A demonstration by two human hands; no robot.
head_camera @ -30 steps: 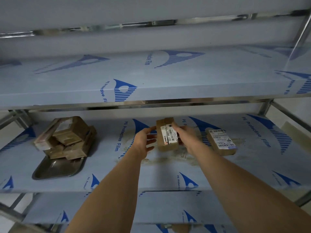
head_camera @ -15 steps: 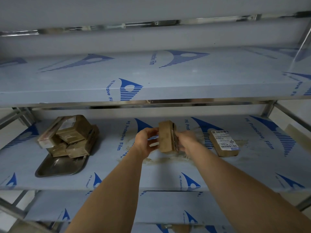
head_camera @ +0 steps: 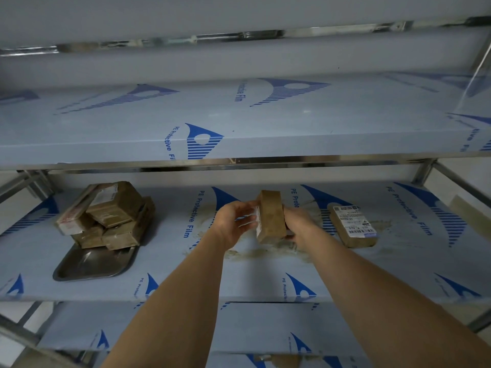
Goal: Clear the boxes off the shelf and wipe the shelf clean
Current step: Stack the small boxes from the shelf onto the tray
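A small brown cardboard box is held upright on edge above the middle shelf. My right hand grips it from the right side. My left hand touches its labelled left face with relaxed fingers. A second brown box with a white label lies flat on the shelf to the right. Several brown boxes are piled on a metal tray at the left of the same shelf. Brownish dirt stains spread on the shelf beneath my hands.
The shelves are covered in blue-printed protective film. An upper shelf juts out just above the hands. A lower shelf shows beneath. Metal frame posts stand at the right and left ends.
The box has been turned in my hands, so its label now faces left instead of toward me. Both hands stayed over the middle of the shelf.
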